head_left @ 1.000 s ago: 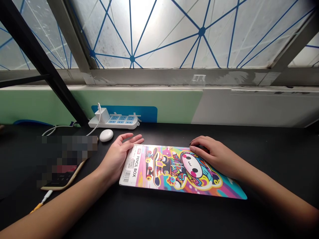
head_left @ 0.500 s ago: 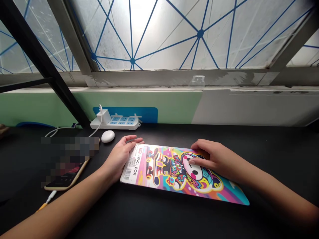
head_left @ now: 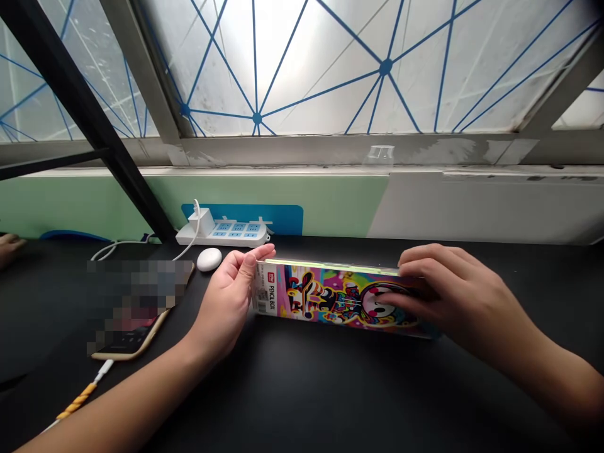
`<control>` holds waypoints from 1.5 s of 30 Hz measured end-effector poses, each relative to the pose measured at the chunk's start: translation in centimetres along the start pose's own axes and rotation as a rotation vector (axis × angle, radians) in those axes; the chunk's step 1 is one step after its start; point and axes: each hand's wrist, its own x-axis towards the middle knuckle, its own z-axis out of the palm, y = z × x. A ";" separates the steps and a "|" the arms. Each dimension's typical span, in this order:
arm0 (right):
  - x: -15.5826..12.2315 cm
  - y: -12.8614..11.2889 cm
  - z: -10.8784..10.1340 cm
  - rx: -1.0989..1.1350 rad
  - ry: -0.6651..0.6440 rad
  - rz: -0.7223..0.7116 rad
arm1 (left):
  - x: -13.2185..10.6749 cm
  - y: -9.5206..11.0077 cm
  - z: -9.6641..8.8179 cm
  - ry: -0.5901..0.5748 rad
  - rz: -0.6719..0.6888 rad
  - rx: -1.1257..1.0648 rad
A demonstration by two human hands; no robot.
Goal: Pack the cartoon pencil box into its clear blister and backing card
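Left hand cups the near-left end of the pencil box, thumb up against the short end by the printed label, fingers curled behind where I cannot see them. Right hand lies over the box's right end, fingers spread across the picture face and the top edge, so that end and corner are covered; I read it as gripping the box, though the thumb is hidden. Both forearms run off the lower edge of the view.

I see the pencil box tipped up on its long edge on the black table, colourful face toward me, its far side out of sight. Left of the box lies a phone, mostly blurred out, with a cable trailing from it. Beyond the box's left end sit a small white oval case and a white power strip against the wall. Someone else's fingers show at the left border, cut off.
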 end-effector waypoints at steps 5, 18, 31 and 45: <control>-0.3 -0.7 0.3 -0.069 0.172 -0.160 | 0.0 0.3 0.0 -0.010 0.078 0.024; -0.9 -3.8 0.9 -0.176 0.011 -0.232 | 0.9 1.4 -1.2 -0.158 0.108 0.040; -1.3 -5.7 2.6 0.056 -0.197 -0.146 | 0.4 0.8 -1.7 -0.726 0.427 1.481; -0.2 -2.1 2.7 0.139 -0.190 0.125 | -0.3 -0.1 -1.6 -0.585 0.962 1.577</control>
